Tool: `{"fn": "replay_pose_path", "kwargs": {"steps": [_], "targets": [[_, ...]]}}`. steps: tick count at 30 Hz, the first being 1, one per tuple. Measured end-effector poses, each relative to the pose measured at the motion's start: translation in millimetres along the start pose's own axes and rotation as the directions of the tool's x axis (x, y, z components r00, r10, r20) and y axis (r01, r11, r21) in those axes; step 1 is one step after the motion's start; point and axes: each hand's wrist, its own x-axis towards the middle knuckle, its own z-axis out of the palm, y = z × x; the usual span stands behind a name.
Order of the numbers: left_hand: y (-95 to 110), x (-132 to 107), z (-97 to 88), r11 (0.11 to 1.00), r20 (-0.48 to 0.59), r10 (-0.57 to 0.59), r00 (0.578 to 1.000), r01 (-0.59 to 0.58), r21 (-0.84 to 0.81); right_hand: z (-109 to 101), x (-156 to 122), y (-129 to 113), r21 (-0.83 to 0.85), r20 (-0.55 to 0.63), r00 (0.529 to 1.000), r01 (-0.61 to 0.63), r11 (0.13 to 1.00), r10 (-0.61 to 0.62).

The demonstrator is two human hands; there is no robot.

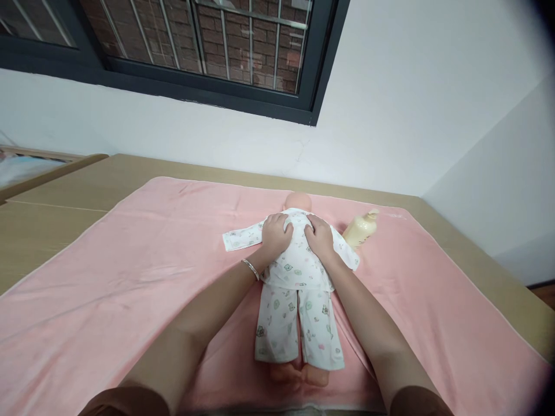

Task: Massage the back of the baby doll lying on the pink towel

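— How much room do I have around the edges?

— Plenty. The pink fleecy towel (151,260) covers most of the tan wooden desk (52,231). Bare wood shows along its left, far and right borders. The towel is open on both sides of my forearms. Behind the desk a white wall rises to a dark-framed barred window (208,86).

— And the thing I'm handling?

— The peach plastic baby doll (299,277), in white cotton pyjamas with small printed figures, lies lengthwise mid-towel, head away from me, feet near the edge closest to me. A cream plastic feeding bottle (361,228) lies just beside its right sleeve, teat pointing away from me.

— My fingers?

— My left hand (276,231) and right hand (319,236) sit on the doll's upper torso, one on each side below the neck. The fingers (284,222) are bent and close together against the shirt. I cannot tell whether they pinch the cloth or merely rest on it. A thin silver bangle (250,268) circles my left wrist.

— Textures?

— The towel is soft and rumpled, the pyjamas thin and creased, the bottle smooth.
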Motion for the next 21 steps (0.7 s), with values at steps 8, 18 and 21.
{"fn": "replay_pose_path", "kwargs": {"steps": [8, 18, 21], "targets": [[0.0, -0.3, 0.7, 1.000, -0.008, -0.001, 1.000, 0.001, -0.002, 0.7, -0.7, 0.3, 0.006, -0.004, 1.000, -0.009, 1.000, 0.009], [0.1, 0.3, -0.1, 1.000, 0.001, 0.005, 1.000, -0.005, -0.002, -3.0, -0.4, -5.2, 0.014, 0.005, 1.000, -0.009, 1.000, 0.009], [-1.0, 0.3, 1.6, 1.000, -0.006, 0.003, 1.000, -0.003, 0.002, -2.1, -0.2, -3.6, 0.004, 0.001, 1.000, 0.001, 1.000, -0.001]]}}
